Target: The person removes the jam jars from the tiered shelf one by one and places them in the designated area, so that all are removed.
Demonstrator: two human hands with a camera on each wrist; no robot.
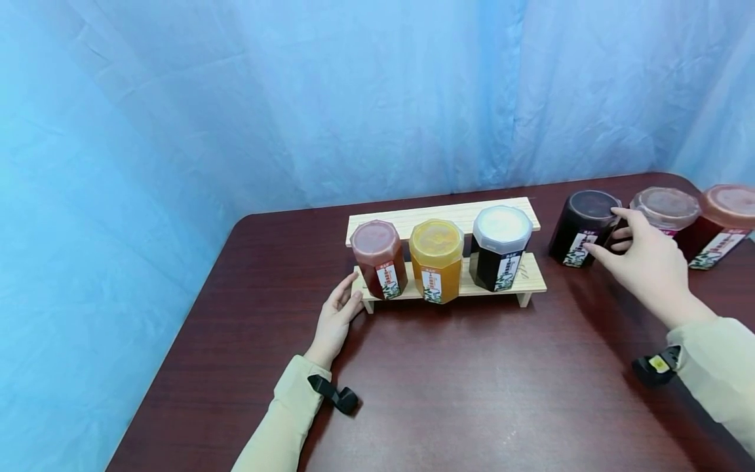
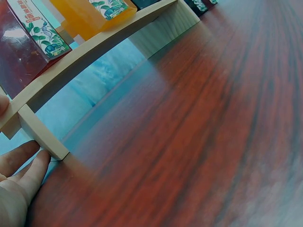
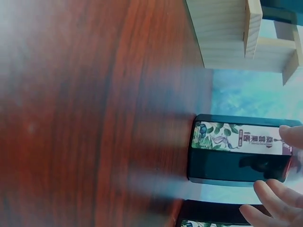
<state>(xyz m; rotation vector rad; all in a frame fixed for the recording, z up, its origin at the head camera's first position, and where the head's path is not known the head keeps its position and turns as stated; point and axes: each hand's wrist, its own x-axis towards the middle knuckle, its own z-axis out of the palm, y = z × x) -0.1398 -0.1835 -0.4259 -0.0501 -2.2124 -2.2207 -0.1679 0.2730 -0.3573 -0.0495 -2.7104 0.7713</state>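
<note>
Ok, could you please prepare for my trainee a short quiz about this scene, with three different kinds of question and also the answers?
1. How many jars stand on the wooden stand?
2. True or false: the left hand is touching the yellow jar.
3. Which jar is the right hand nearest to?
A) the yellow jar on the stand
B) the red-brown jar on the stand
C) the dark jar on the table, just right of the stand

Key:
1. Three.
2. False; it is at the stand's left end.
3. C
</note>
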